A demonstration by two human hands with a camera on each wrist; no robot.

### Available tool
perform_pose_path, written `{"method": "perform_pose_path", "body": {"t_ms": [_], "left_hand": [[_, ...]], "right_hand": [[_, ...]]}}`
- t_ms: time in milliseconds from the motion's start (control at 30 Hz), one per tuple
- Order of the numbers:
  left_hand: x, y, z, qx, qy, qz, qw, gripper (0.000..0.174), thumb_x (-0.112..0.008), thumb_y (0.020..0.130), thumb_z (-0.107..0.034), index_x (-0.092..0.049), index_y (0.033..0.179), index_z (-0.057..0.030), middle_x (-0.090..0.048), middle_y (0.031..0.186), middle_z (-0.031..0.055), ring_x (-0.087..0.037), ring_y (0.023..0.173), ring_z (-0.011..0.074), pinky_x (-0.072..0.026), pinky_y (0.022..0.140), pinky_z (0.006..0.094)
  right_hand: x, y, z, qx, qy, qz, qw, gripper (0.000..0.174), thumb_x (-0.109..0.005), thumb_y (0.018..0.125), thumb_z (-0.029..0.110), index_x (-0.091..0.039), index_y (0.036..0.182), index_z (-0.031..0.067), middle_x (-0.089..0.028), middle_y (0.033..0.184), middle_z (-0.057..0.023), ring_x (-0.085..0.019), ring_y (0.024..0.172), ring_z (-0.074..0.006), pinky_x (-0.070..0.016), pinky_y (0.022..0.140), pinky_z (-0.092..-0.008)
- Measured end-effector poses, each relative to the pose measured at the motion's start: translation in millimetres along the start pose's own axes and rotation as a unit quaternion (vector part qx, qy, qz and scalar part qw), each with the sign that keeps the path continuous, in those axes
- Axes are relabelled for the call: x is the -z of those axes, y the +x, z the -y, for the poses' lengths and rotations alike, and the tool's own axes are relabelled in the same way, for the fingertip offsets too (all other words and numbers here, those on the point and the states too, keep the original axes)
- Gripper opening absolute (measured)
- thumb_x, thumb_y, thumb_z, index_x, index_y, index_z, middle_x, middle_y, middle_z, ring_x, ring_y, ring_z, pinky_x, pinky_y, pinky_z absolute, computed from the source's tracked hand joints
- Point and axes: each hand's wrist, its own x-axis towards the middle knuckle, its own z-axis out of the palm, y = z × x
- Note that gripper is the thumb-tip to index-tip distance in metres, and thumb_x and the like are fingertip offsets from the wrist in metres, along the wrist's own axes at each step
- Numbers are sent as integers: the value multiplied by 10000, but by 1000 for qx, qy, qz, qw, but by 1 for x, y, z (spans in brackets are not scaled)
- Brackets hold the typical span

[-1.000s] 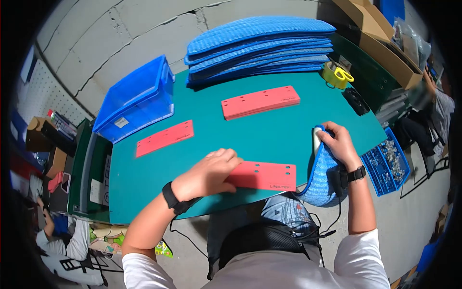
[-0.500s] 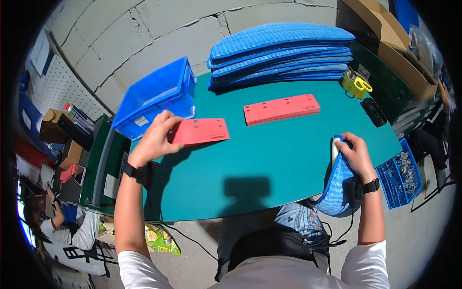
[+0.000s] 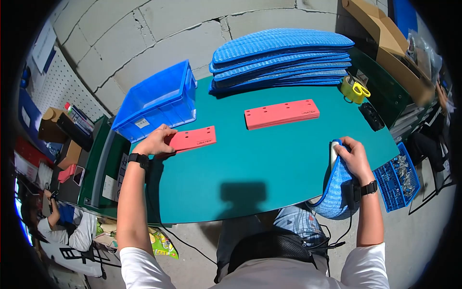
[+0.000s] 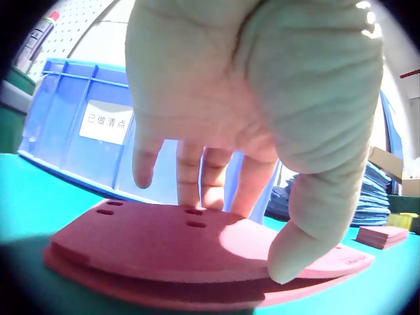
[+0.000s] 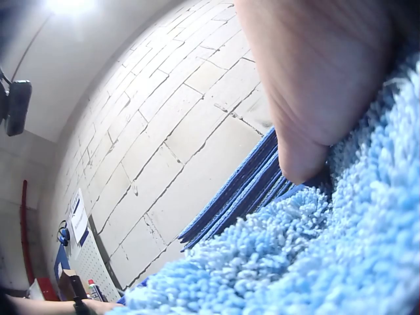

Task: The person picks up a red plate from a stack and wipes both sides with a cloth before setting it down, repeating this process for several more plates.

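At the left of the green table, my left hand grips a red slotted sheet with printed lettering. The left wrist view shows the thumb at its near edge and the fingers along its far edge. Under it lies a second red sheet, with a dark gap between their near edges. By the table's right edge, my right hand pinches the end of a folded blue mop pad. The pad hangs in a curve past the edge, its fluffy pile filling the lower right wrist view.
A blue bin with a white label stands just behind my left hand. Behind the red sheet stack is a tall pile of blue mop pads. Yellow-handled scissors and a black object lie at the right.
My left hand has carried the red sheet from the table's front to the left, then lowered it over the other sheet. The right hand keeps hold of the mop pad. The head view has shifted slightly.
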Motion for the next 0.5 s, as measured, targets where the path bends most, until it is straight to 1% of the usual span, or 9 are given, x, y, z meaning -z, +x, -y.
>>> {"method": "perform_pose_path", "body": {"t_ms": [200, 267, 500], "left_hand": [[-4, 4, 5, 8, -11, 20, 1000, 733, -815, 651, -243, -600, 1326, -53, -536, 1136, 112, -551, 1098, 285, -454, 995, 358], [-6, 4, 3, 25, -11, 30, 999, 732, -811, 655, -239, -596, 1330, -54, -530, 1144, 113, -554, 1100, 287, -455, 998, 361], [-9, 6, 4, 33, 2, 40, 999, 735, -803, 658, -233, -589, 1338, -54, -526, 1172, 116, -552, 1120, 295, -453, 1012, 371]], "right_hand": [[-1, 0, 0, 1, -1, -4, 1000, 254, -669, 899, 207, -677, 980, -33, -647, 759, -57, -558, 689, -104, -457, 633, -278], [0, 0, 1, -1, -4, -5, 1000, 256, -668, 899, 211, -678, 976, -33, -647, 756, -58, -560, 688, -107, -458, 633, -280], [-1, -1, 1, 9, 1, -7, 1000, 258, -669, 897, 212, -681, 978, -32, -648, 757, -59, -565, 689, -112, -460, 637, -281]]}}
